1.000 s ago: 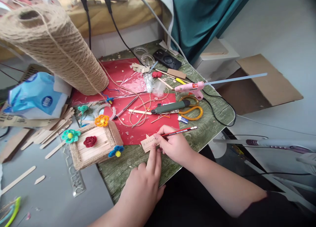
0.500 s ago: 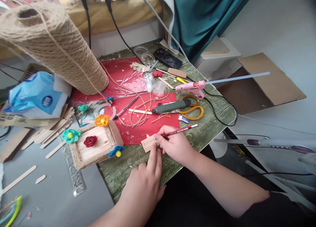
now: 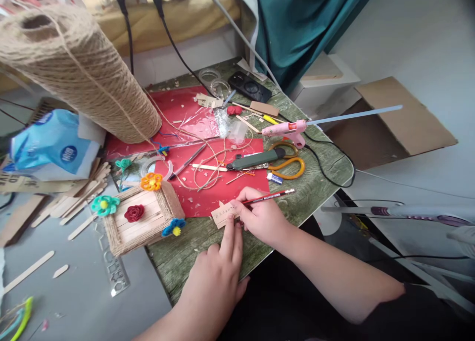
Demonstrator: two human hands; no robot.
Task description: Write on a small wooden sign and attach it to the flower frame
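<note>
A red and black pencil point(image 3: 269, 197) is pinched in my right hand point(image 3: 261, 217), its eraser end pointing up to the right. Under its tip lies a small tan cardboard piece point(image 3: 219, 216) with a line of faint handwriting on it. My left hand point(image 3: 215, 271) has its index and middle fingers stretched out, pressing the card's lower edge against the table. To the left stands a twine-wrapped box point(image 3: 146, 227) with a wooden-stick face, carrying orange, teal, blue and dark red flowers.
Behind the card lie red paper point(image 3: 208, 197), a green utility knife point(image 3: 256, 160), orange-handled scissors point(image 3: 293, 169) and a pink glue gun point(image 3: 285, 129). A large twine spool point(image 3: 92, 78), a blue packet point(image 3: 55, 145) and loose craft sticks point(image 3: 74, 202) occupy the left. A phone point(image 3: 249, 87) lies farther back.
The handwriting on the card has a little more to it. Both hands keep nearly the same places, and the whole view has shifted slightly.
</note>
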